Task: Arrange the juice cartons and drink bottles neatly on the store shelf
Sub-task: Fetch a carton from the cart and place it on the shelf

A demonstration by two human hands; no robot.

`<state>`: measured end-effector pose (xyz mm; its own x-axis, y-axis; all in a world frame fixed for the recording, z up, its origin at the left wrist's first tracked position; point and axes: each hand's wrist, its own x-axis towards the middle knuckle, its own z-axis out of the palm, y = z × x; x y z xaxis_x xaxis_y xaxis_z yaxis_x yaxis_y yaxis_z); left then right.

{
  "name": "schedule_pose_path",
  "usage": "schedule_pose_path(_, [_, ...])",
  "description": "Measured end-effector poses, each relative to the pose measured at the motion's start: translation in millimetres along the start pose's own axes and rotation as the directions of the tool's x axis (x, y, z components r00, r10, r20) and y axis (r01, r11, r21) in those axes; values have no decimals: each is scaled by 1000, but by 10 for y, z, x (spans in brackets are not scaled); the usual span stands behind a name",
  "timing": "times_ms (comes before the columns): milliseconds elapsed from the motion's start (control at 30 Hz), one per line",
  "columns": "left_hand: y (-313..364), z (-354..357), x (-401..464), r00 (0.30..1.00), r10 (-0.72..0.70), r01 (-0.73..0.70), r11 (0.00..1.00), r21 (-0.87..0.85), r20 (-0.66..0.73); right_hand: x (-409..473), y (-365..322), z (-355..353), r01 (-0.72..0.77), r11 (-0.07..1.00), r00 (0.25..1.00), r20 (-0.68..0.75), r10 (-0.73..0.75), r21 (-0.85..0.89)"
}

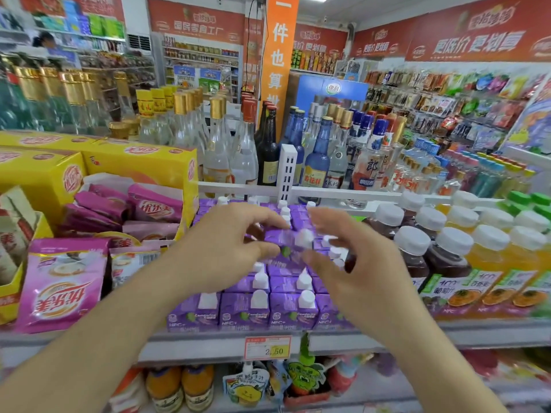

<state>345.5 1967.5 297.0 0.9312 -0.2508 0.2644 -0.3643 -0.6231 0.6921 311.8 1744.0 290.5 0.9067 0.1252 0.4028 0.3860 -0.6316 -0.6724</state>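
Both hands met over the block of purple juice cartons (262,311) on the store shelf (208,342). The left hand (226,248) and right hand (354,263) had their fingers curled partly open around one raised purple carton (286,242) with a white cap; motion blur made it uncertain whether either hand truly gripped it. The likely hazard was a loose two-sided hold: the carton could slip and topple its upright neighbours, or the right hand could nudge the dark juice bottles (413,248) just beside the cartons. The cartons were small, purple, white-capped, packed in tight rows, labels facing front at the shelf edge above a price tag (267,348).
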Motion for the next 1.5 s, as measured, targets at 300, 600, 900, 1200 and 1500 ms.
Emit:
schedule_pose_path(300, [-266, 264, 837, 982, -96, 99, 995, 11, -165, 251, 222, -617, 55, 981, 966, -239, -100, -188])
schedule_pose_path(600, [-522, 490, 1016, 981, -162, 172, 981, 94, -104, 322, 522, -584, 95, 984, 976, -182, -122, -152])
schedule_pose_path(900, [-596, 508, 995, 979, -194, 201, 965, 169, -55, 339, 577, -607, 84, 981, 979, -167, -113, -176])
schedule_pose_path(1200, [-547, 466, 831, 992, -127, 125, 953, 274, -9, 322, 381, -627, 17, 970, 989, -140, -52, -242])
schedule_pose_path(1500, [-755, 274, 42, 996, -73, 85, 942, 324, -49, 786, 14, 177, 101, 952, 992, 101, -74, -289])
